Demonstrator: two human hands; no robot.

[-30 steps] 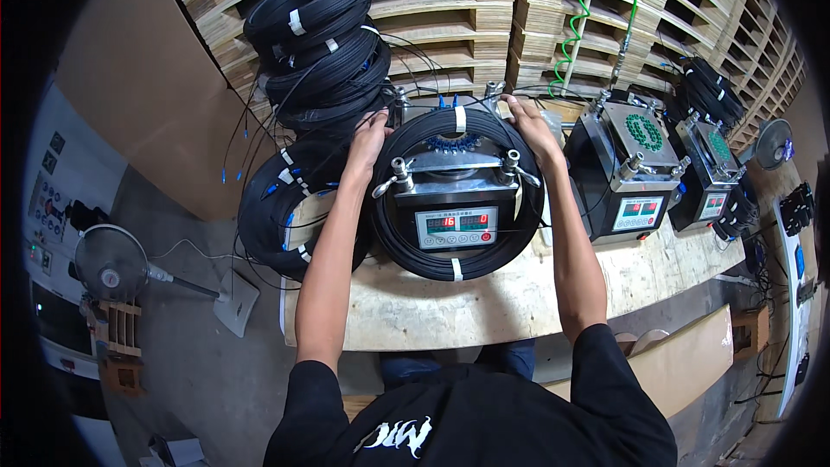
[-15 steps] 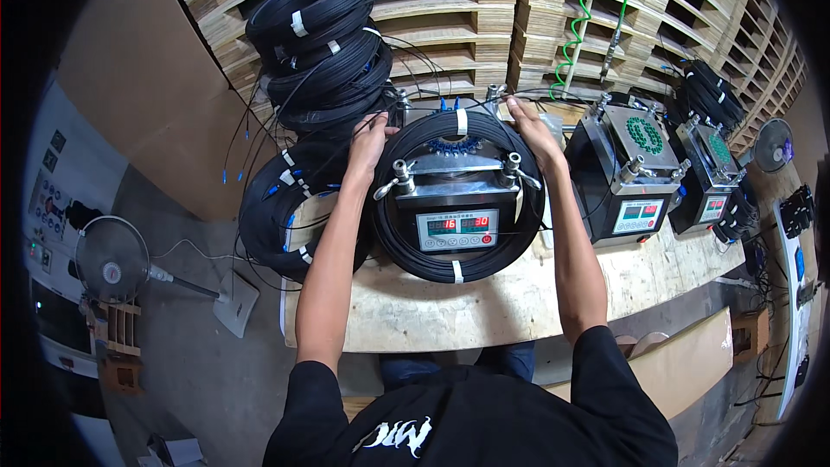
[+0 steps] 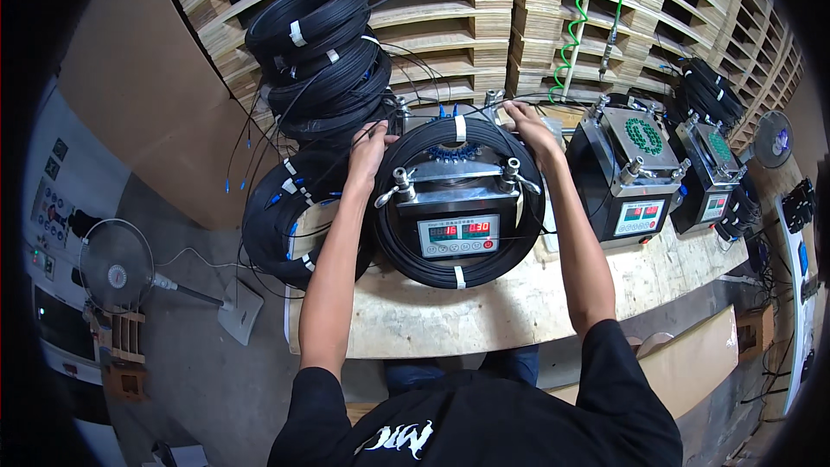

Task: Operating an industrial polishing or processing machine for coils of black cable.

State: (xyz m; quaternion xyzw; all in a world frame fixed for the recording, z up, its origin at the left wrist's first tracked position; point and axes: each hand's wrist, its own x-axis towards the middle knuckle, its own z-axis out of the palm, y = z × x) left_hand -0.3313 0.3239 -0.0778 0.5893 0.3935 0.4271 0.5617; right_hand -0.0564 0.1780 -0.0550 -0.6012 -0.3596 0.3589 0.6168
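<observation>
A large coil of black cable (image 3: 460, 277), bound with white tape, hangs around the front of a machine (image 3: 458, 188) with metal clamp posts and a red-lit display panel (image 3: 459, 234). My left hand (image 3: 369, 154) is closed at the coil's upper left side, its fingers bent over the cable. On the opposite side, my right hand (image 3: 533, 132) grips the coil's upper right; some of its fingertips are hidden among cable strands. Blue connectors (image 3: 456, 153) sit in a row behind the coil's top, on the machine's metal plate.
More black cable coils (image 3: 320, 60) are stacked at the left, with another coil (image 3: 268, 220) lying in front of them. Two similar machines (image 3: 635, 169) (image 3: 716, 164) stand to the right on the wooden table (image 3: 415, 329). Wooden pallets (image 3: 424, 17) rise behind.
The whole view has shifted slightly. Both hands stay at the coil's sides, and the coil keeps nearly the same place around the machine.
</observation>
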